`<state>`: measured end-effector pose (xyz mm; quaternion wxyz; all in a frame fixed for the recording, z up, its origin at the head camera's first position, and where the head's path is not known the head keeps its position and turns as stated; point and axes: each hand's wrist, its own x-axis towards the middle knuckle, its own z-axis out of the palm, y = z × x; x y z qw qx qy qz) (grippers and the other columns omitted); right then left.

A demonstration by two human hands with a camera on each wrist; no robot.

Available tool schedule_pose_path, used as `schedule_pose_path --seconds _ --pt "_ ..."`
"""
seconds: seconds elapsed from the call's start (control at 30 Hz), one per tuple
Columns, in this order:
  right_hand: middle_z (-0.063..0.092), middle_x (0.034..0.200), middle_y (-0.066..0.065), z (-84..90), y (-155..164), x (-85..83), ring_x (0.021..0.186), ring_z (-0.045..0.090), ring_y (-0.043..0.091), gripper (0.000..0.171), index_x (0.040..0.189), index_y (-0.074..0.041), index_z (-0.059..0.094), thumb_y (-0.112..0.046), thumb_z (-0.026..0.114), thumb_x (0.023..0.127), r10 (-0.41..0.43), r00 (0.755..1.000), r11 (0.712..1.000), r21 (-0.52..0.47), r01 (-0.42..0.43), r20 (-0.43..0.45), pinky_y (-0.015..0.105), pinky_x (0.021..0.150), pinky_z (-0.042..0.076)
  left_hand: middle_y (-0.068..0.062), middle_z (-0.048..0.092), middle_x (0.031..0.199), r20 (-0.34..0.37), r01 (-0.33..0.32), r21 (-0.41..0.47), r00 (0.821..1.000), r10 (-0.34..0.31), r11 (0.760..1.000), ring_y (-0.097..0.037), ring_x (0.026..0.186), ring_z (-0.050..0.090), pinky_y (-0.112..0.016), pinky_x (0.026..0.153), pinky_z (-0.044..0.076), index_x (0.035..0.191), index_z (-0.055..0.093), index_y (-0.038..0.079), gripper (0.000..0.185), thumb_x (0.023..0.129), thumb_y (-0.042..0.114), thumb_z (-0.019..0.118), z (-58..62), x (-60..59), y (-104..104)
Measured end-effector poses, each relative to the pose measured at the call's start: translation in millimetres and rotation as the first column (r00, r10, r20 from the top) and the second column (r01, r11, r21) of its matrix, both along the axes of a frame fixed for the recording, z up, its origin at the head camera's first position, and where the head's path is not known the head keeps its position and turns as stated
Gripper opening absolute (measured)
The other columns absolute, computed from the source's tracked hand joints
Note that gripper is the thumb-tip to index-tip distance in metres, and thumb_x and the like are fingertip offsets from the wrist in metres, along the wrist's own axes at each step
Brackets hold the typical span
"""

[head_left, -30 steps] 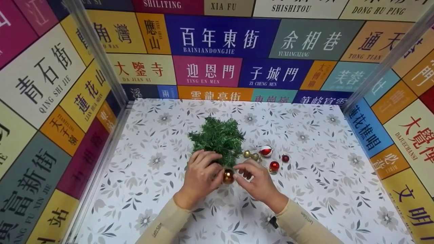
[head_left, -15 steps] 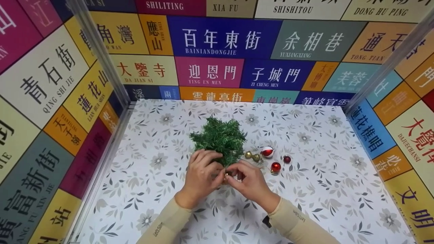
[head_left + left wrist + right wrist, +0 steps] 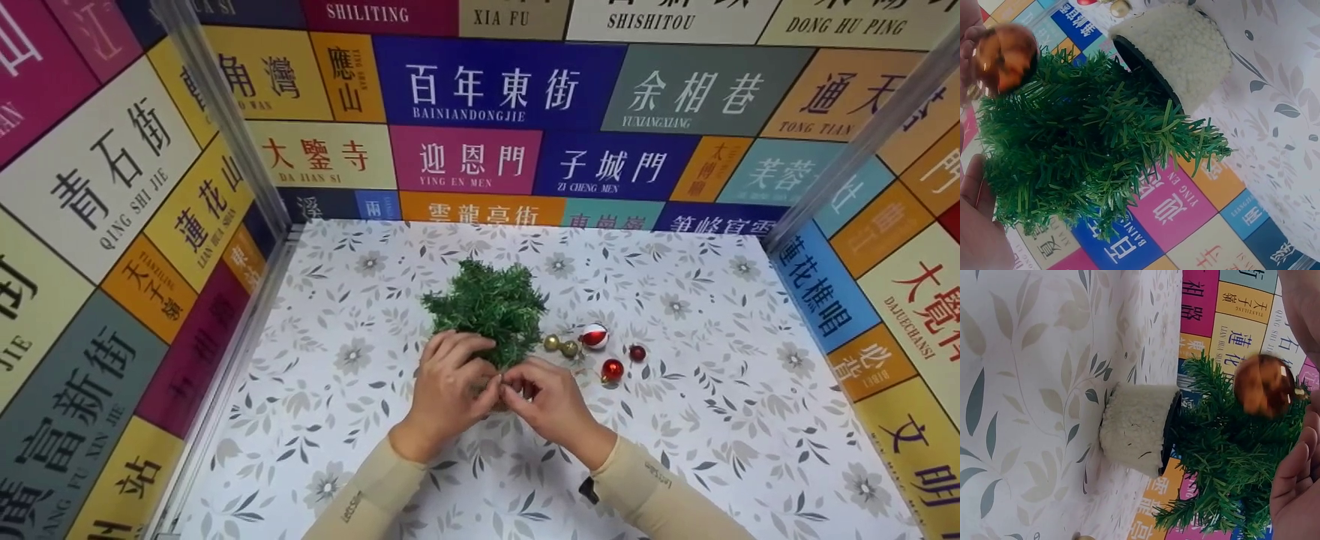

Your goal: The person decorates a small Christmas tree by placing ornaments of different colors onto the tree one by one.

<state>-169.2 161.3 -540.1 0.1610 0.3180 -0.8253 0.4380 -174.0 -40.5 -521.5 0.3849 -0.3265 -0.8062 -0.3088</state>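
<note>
Left hand grips the tree to steady it, so right hand can pinch the gold bauble against a branch.

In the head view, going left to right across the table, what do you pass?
Left hand → right hand → two gold baubles → red-and-white bauble → red bauble → small dark red bauble.
</note>
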Motion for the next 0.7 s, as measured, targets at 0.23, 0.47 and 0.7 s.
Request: schedule_pose_path --seconds 0.23,0.47,0.7 --pt "0.060 0.085 -0.012 0.3 -1.2 -0.6 0.063 0.058 0.012 0.013 0.095 -0.024 0.069 -0.012 0.072 0.089 -0.005 1.000 1.000 -0.031 0.005 -0.008 0.022 0.054 0.048 -0.003 0.068 0.114 -0.008 -0.007 -0.020 1.000 0.007 1.000 -0.023 0.109 0.060 -0.046 0.103 0.038 0.071 0.068 0.019 0.012 0.080 0.016 0.076 -0.3 0.1 1.9" --pt "0.060 0.086 -0.014 0.0 -3.3 -2.2 0.064 0.055 0.008 0.002 0.093 -0.020 0.071 -0.021 0.069 0.094 0.006 0.999 1.000 -0.028 -0.007 -0.031 0.021 0.055 0.047 -0.002 0.068 0.114 0.017 -0.014 -0.012 1.000 0.014 1.000 -0.022 0.110 0.060 -0.048 0.104 0.037 0.072 0.069 0.019 0.011 0.079 0.017 0.077 -1.5 1.2 -0.4" --pt "0.060 0.085 -0.014 -1.5 -3.3 -4.2 0.062 0.052 0.008 0.015 0.093 -0.025 0.070 -0.010 0.071 0.090 0.009 0.996 0.998 -0.068 -0.015 -0.085 0.020 0.054 0.045 -0.003 0.067 0.116 0.017 -0.023 -0.046 1.000 0.024 0.999 -0.023 0.113 0.059 -0.048 0.106 0.036 0.071 0.069 0.018 0.010 0.078 0.016 0.077 -0.7 2.0 -3.6"
